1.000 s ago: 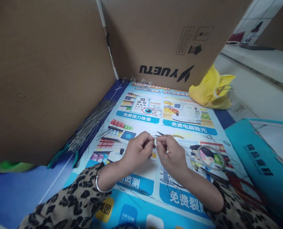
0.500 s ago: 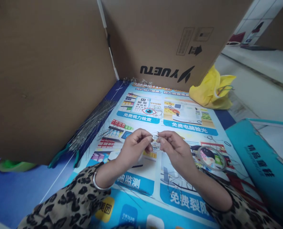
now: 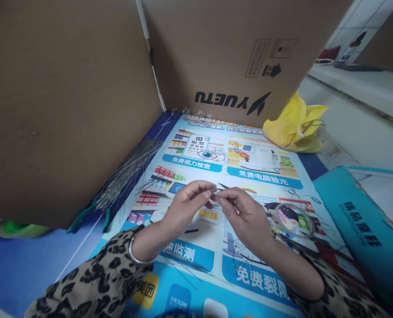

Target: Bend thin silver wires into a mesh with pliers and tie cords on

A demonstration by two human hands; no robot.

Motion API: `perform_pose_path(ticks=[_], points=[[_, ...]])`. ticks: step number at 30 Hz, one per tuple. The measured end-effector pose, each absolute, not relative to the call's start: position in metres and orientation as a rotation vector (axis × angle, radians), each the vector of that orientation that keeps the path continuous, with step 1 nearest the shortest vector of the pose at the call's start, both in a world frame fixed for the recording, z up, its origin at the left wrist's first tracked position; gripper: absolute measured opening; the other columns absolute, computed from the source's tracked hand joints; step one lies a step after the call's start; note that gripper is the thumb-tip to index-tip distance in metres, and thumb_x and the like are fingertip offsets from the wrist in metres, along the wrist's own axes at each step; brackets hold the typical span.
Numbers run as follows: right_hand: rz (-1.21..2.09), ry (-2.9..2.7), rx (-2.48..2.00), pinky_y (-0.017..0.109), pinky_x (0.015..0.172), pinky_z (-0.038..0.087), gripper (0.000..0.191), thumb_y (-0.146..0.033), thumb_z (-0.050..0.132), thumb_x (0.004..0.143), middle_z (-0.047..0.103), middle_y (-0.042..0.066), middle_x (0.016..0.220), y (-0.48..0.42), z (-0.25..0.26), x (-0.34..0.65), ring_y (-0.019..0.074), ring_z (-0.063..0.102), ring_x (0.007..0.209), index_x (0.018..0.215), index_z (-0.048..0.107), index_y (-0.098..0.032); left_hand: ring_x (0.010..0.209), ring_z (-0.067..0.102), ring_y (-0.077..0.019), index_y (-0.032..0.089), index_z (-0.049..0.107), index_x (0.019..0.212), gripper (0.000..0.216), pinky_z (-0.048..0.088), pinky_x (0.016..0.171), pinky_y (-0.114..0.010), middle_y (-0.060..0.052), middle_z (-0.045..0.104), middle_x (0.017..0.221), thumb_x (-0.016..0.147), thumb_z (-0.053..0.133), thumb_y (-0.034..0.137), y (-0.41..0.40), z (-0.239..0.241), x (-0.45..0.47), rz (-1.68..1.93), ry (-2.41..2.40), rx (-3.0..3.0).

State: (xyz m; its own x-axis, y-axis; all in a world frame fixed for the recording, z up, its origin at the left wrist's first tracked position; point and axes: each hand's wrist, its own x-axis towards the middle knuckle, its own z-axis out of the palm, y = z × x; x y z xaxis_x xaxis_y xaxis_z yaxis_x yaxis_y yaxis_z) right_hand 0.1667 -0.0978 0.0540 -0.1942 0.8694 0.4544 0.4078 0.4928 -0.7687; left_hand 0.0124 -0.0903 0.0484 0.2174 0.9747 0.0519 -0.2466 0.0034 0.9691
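My left grip [image 3: 183, 207] and my right grip [image 3: 246, 212] meet in the middle, just above the poster [image 3: 259, 172] on the table. Both are pinched tight, thumb to finger, on a little wire [image 3: 217, 191]. It sits right between my fingertips, so neither grip is nearer than the other. I think the little wire lies sideways, from one grip across to the other, with a dark tip poking out on the far side. It is too tiny for me to be sure.

On my left side, a bunch of long thin wires [image 3: 126, 170] lies against the big cardboard box [image 3: 67, 110], well apart from my grips. Green pliers [image 3: 84, 216] lie at its near end. Near my right grip sits a clear ring [image 3: 292, 218]. A yellow bag [image 3: 292, 123] sits far back on the right.
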Motion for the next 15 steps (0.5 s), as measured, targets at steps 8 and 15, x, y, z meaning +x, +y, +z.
perform_pose_path(ticks=[8,15], points=[[0.036,-2.050,-0.865,0.032,0.074,0.051,0.023,-0.009,0.049,0.080,0.066,0.004,0.087,-0.098,0.030,0.166,0.0166,0.061,0.086,0.098,0.055,-0.023,0.075,0.056,-0.0124,0.018,0.065,0.100,0.027,0.046,0.069,-0.026,-0.005,0.065,0.090,0.078,0.059,0.032,-0.099,0.043,0.018,1.182,1.000,1.105],[0.064,-2.120,-0.778,0.031,0.071,0.051,0.014,-0.012,0.051,0.080,0.066,0.005,0.081,-0.094,0.045,0.173,0.0160,0.061,0.079,0.089,0.056,-0.021,0.059,0.050,-0.0091,0.015,0.063,0.077,0.017,0.042,0.060,-0.022,0.002,0.056,0.062,0.077,0.059,0.032,-0.096,0.049,0.017,1.177,1.182,1.188]])
